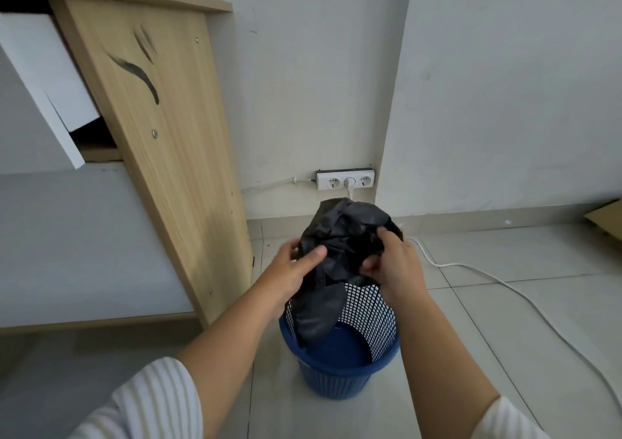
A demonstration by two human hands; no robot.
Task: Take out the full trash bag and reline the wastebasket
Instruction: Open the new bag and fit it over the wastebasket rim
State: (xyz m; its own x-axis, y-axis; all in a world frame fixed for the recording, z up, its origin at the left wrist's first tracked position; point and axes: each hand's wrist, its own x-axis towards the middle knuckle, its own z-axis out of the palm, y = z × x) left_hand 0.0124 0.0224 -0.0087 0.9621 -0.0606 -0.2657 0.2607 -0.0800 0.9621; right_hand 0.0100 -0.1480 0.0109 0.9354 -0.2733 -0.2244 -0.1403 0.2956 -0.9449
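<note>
- Over basket (333, 384), head view: bag (343, 236) is bunched, lower end hanging inside against the mesh wall.
- Left hand (296, 267) and right hand (390, 263) both pinch bag folds, fingers curled.
- Risk: film snags on mesh and tears, or a tug tips the basket.

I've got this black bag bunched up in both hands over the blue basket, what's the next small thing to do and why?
Probably draw the left hand and right hand apart to open the black bag. Both grip it in a crumpled bunch, one flap hangs into the wastebasket, and the basket's blue bottom shows bare, so it looks unlined.
</note>
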